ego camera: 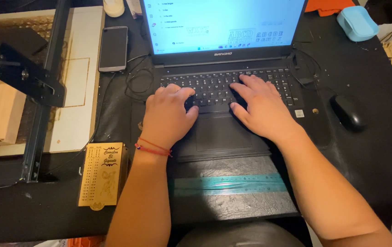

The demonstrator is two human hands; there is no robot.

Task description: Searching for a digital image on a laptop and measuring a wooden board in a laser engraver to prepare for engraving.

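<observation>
On the black desk, w/ the laptop as landmark at top centre, everything else sits around it. Left of the laptop: a laser-engraver frame w/ dark rail over a pale wood board. Laptop screen is lit, showing rows of outlined letters; its keyboard runs left-right across the deck, long axis parallel to the desk's front edge.

Both hands rest on that keyboard. Left hand covers the left half of the keys, fingers curled down, thumb pointing toward the trackpad; a red cord bracelet rings the wrist. Right hand covers the centre-right keys, fingers spread & flat, thumb near the space bar. Neither hand grasps anything — fingers loose on the keys, nothing clamped. Trackpad lies just below & between the two hands, about equally near each thumb.

Right of the laptop: black mouse, well apart from the right hand, nearer that hand than the left. Front of the laptop: teal ruler lying left-right btw the forearms. Front-left: engraved wood plaque beside the left forearm. Left of the screen: phone, face up. Far right of the screen: light-blue case.
</observation>
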